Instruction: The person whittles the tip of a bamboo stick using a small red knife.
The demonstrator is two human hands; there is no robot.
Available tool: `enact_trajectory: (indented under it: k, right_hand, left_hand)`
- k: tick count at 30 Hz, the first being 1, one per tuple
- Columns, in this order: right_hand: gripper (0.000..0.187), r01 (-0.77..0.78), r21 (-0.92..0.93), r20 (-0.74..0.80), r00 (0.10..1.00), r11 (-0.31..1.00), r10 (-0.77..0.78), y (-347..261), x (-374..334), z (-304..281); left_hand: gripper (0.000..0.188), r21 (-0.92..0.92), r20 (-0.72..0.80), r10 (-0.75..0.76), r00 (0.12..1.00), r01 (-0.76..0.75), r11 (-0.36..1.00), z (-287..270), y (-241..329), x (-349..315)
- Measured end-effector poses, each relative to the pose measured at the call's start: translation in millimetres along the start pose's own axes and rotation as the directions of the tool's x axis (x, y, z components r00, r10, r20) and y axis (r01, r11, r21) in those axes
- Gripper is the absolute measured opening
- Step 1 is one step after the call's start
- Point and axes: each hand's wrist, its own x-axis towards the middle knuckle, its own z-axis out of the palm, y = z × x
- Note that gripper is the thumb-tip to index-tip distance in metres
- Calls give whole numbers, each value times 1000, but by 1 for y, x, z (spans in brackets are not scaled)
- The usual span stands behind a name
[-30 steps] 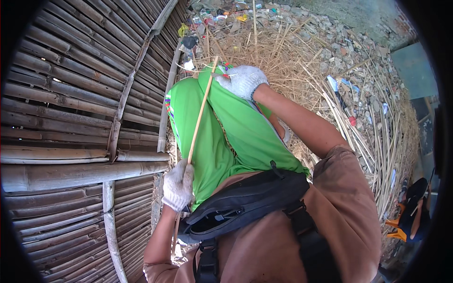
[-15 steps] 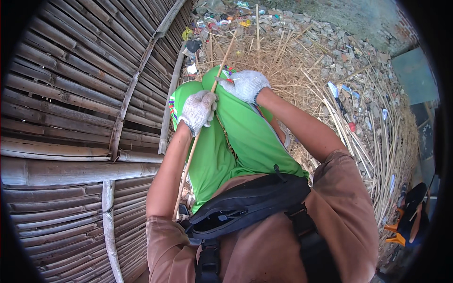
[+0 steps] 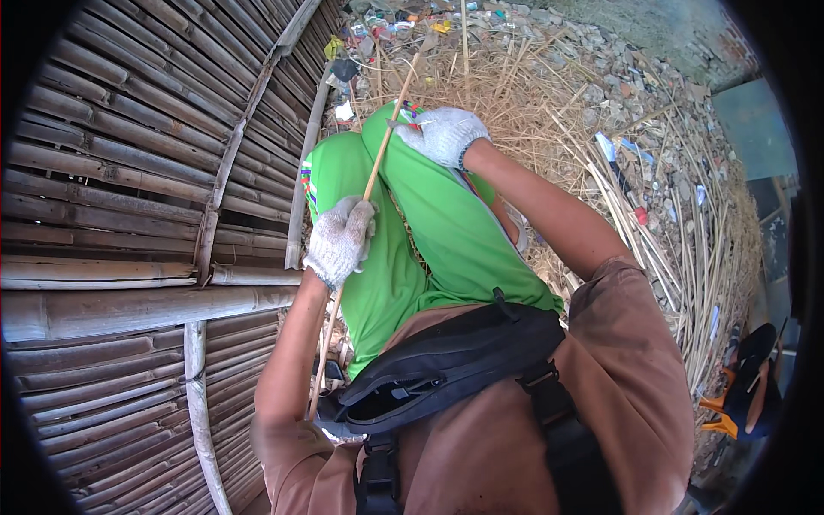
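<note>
A long, thin bamboo stick [image 3: 386,142] slants across my lap, from beyond my knees back to beside my left elbow. My left hand [image 3: 342,242], in a whitish knitted glove, is closed around it over my left thigh. Above my right knee, my right hand [image 3: 446,137], gloved too, is closed with its fingertips near the stick. A small, dark, blade-like tip [image 3: 396,125] juts from those fingers against the stick; the rest of that tool is hidden in the glove. Green trousers [image 3: 455,232] cover my legs under the stick.
A bamboo slat wall [image 3: 120,154] rises close on my left. Ahead lie straw and bamboo shavings [image 3: 481,86] over rubble and litter. Split bamboo strips [image 3: 661,266] are heaped on the right, near a dark object with orange parts [image 3: 730,403]. A black waist bag [image 3: 455,365] crosses my belly.
My left hand has moved down and to the left, toward me, along with the stick, which has shifted a little the same way. My right hand has stayed nearly in place.
</note>
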Motion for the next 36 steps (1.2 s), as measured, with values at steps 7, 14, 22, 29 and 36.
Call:
enact_trajectory:
  k: [7,14,22,29,36]
  right_hand:
    - [82,49,-42,-35,998,998,-51,8,4,3]
    - [82,-2,-19,33,999,1000,3,0,1,-4]
    - [82,19,-6,4,1000,1000,-19,5,3,3]
    - [82,-2,-15,20,1000,1000,2,8,12,5]
    - [79,12,-20,-13,1000,1000,-12,12,10,10]
  left_hand:
    - [31,19,20,26,999,-26,999,10,21,50]
    - [28,38,34,25,999,-26,999,14,27,86]
    - [30,36,26,6,1000,-7,999,9,21,47]
    - [32,18,-1,4,1000,-4,1000,-2,5,0]
    - [36,122,-15,122,992,-119,985,-22,-40,-61]
